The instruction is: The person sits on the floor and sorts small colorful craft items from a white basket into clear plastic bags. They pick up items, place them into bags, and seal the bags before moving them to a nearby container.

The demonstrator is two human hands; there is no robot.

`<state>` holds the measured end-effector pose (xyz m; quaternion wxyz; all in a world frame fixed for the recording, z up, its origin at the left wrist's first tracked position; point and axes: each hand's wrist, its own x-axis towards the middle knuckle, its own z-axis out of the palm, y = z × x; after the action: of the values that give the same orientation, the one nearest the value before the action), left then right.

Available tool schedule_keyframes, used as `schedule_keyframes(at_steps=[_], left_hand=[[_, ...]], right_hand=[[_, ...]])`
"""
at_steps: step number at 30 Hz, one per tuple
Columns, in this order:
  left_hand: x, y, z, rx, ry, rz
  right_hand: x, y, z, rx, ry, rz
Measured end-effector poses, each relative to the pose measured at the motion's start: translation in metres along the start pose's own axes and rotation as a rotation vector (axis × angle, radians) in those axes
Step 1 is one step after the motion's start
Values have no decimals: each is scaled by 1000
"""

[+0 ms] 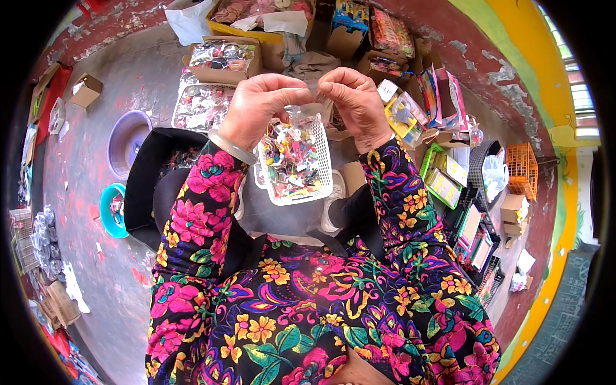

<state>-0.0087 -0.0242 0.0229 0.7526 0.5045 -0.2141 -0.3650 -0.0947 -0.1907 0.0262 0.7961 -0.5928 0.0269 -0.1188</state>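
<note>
Both hands are raised over a white plastic basket [326, 163] heaped with small colourful trinkets. My left hand [256, 106], with a pale bangle [231, 148] at its wrist, pinches thumb against fingers. Across a small gap from it, my right hand [356, 106] pinches in the same way, its fingertips close to the left ones. A small see-through, shiny patch [300, 114] shows just below the left fingertips; it may be thin plastic. What the fingertips themselves hold is too small to make out.
Beyond the hands stand an open box of packaged items [226, 58] and a yellow crate [256, 31]. At left are a purple basin [119, 144], a teal basin [110, 212] and a black bin [142, 186]. Rightward sit a green tray [443, 176] and an orange crate [521, 170].
</note>
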Motion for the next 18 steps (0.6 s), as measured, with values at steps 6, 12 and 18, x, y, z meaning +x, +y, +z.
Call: schedule_keyframes(at_steps=[6,12,18], left_hand=[[2,-7,-3,71,39,63],[0,-9,1,177,64,65],[-2,-12,4,188,74,145]], right_hand=[[2,2,3,-118,-16,28],[1,1,4,-221,-25,26],[-3,-1,11,-669,41,-220]])
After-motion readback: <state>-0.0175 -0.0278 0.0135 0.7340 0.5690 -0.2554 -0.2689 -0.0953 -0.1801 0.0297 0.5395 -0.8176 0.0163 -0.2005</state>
